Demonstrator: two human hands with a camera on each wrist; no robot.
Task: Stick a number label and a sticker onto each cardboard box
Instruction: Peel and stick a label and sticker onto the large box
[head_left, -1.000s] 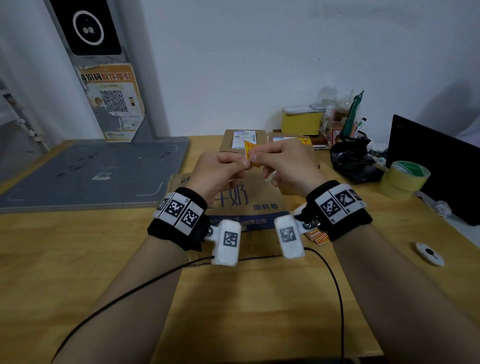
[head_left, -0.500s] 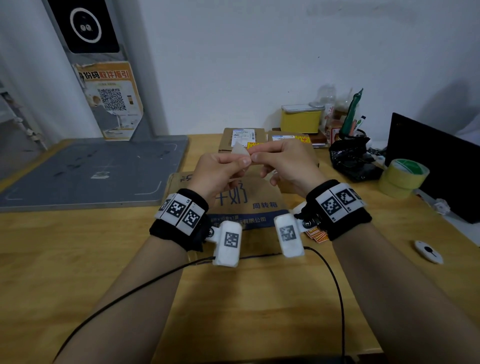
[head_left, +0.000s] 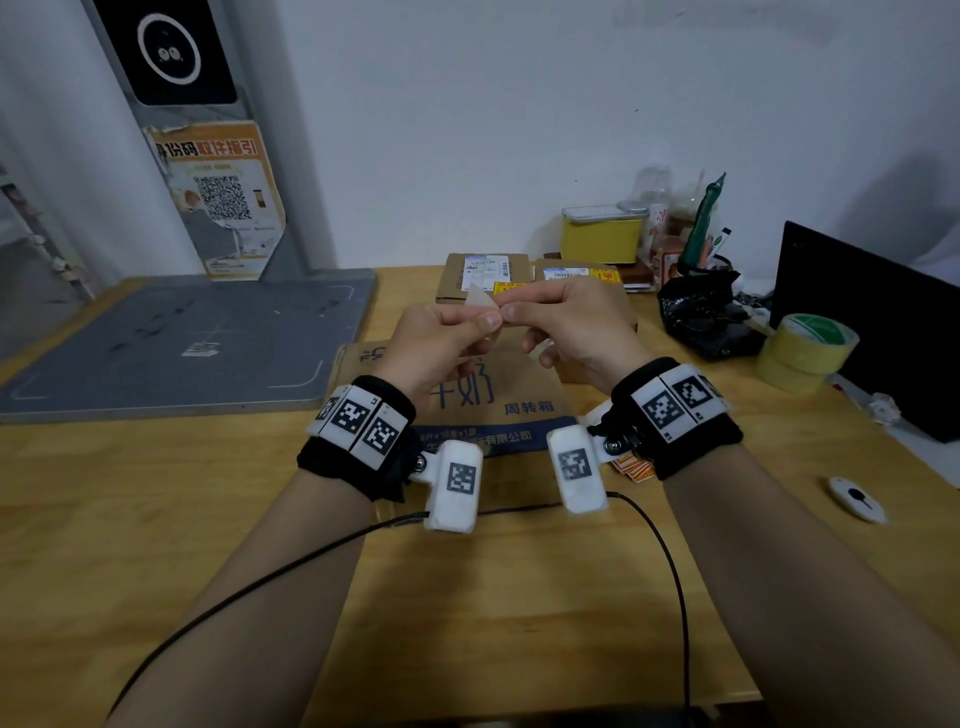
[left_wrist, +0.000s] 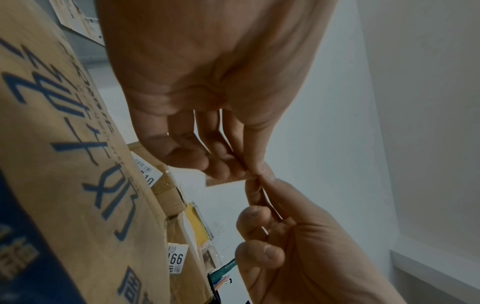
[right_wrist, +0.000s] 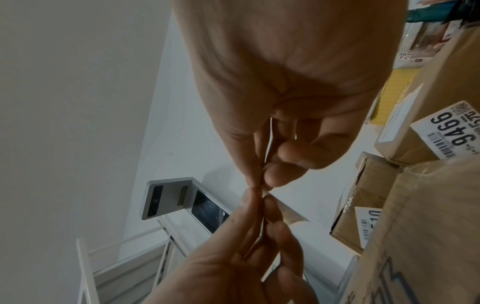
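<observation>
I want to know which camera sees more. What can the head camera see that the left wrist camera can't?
Only the head view shows the tape roll, the grey mat and both wristbands.

Only the left wrist view shows the undersides of the fingers, and a box label reading 66.

Both show the left hand and right hand pinching one small sticker above the printed cardboard box.

We see a parcel-handling office: labelled cardboard boxes (head_left: 485, 278), tape roll (head_left: 802, 351), QR poster (head_left: 223, 200), wooden tabletop (head_left: 156, 519).
</observation>
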